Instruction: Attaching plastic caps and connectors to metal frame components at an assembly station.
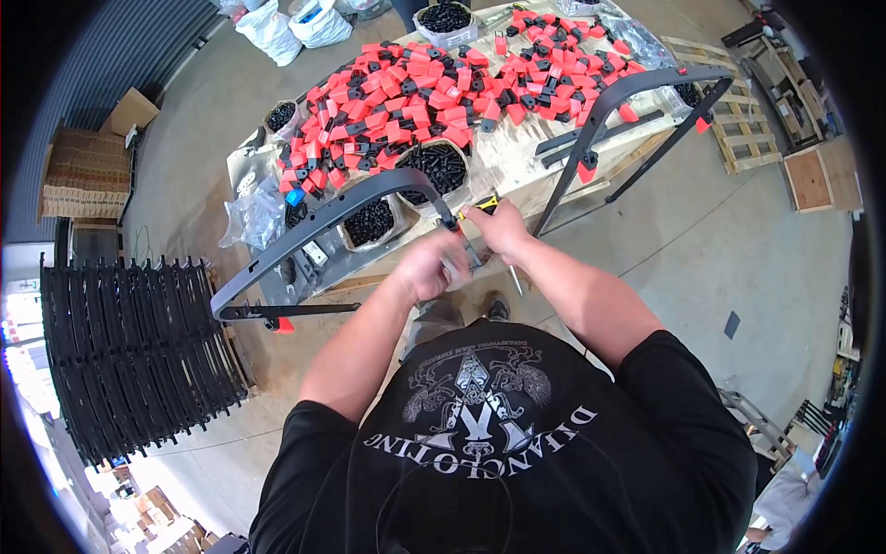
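My right hand (501, 229) is wrapped round a screwdriver (481, 207) with a yellow and black handle; a thin metal shaft shows below the fist. Close beside it, my left hand (432, 266) is curled closed, its fingertips blurred, and what they hold cannot be made out. Both hands are at the near edge of the table, by the end of a black curved frame (309, 226). That frame leans across the table's left corner, with a red piece (285, 325) near its lower end. Whether the left hand touches the frame is unclear.
A heap of red and black plastic parts (397, 102) covers much of the table (498, 148). Tubs of small black pieces (434, 171) stand along its edge. A second black curved frame (604, 102) leans at the right. Stacked black bars (138, 351) stand left; wooden pallets (743, 125) lie right.
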`<state>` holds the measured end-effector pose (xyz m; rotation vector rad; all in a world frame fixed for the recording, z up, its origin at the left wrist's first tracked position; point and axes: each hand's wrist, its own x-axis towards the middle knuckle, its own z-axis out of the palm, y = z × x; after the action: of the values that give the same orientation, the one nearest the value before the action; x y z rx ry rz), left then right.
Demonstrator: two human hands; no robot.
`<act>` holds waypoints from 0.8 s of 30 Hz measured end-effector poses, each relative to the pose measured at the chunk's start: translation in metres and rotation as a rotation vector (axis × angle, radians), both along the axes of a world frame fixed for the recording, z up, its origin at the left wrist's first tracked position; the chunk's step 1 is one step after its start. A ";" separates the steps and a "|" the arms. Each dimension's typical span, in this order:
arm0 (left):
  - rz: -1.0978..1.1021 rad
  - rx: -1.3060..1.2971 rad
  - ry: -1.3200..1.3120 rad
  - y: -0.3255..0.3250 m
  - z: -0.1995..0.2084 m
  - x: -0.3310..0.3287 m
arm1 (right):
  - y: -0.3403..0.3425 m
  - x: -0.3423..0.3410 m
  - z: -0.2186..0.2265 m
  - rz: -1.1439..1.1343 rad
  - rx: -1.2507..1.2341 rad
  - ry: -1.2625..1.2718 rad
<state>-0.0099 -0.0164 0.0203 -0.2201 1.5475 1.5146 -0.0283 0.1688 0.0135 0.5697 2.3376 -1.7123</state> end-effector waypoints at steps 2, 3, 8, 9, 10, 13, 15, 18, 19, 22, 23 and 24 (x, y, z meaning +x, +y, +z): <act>0.429 0.833 -0.438 -0.019 -0.001 -0.002 | -0.003 0.002 0.013 0.018 -0.058 -0.099; 0.438 0.831 -0.438 -0.015 -0.005 0.010 | -0.006 0.004 0.008 0.025 -0.061 -0.102; -0.137 -0.472 0.388 0.019 0.018 0.023 | 0.000 0.002 0.000 -0.007 0.019 -0.089; -0.096 -0.389 0.286 0.025 0.027 0.018 | 0.005 0.001 -0.004 0.001 -0.032 -0.100; 0.195 0.003 -0.049 0.009 0.035 0.010 | 0.006 0.005 0.010 0.031 -0.173 -0.107; 0.363 0.183 -0.168 0.018 0.056 0.010 | 0.003 0.006 0.001 0.010 -0.133 -0.034; -0.050 -0.451 0.739 0.016 0.011 0.039 | -0.001 0.000 0.011 0.115 -0.054 -0.100; -0.116 -0.579 0.706 0.012 -0.031 0.040 | -0.004 0.003 0.009 0.067 -0.043 -0.115; -0.136 -0.497 0.581 0.020 -0.011 0.034 | 0.002 0.004 0.010 0.039 -0.036 -0.121; 0.420 0.528 -0.597 0.017 0.057 -0.002 | 0.017 0.014 0.012 -0.019 -0.033 -0.112; 0.410 0.522 -0.598 0.019 0.051 0.006 | 0.017 0.014 0.015 -0.030 -0.036 -0.110; 0.266 0.202 -0.193 0.026 0.041 0.021 | 0.017 0.014 0.017 -0.013 -0.030 -0.105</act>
<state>0.0111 0.0096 0.0617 -0.4556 1.2401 1.7886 -0.0147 0.1856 0.0305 0.6541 2.2371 -1.6774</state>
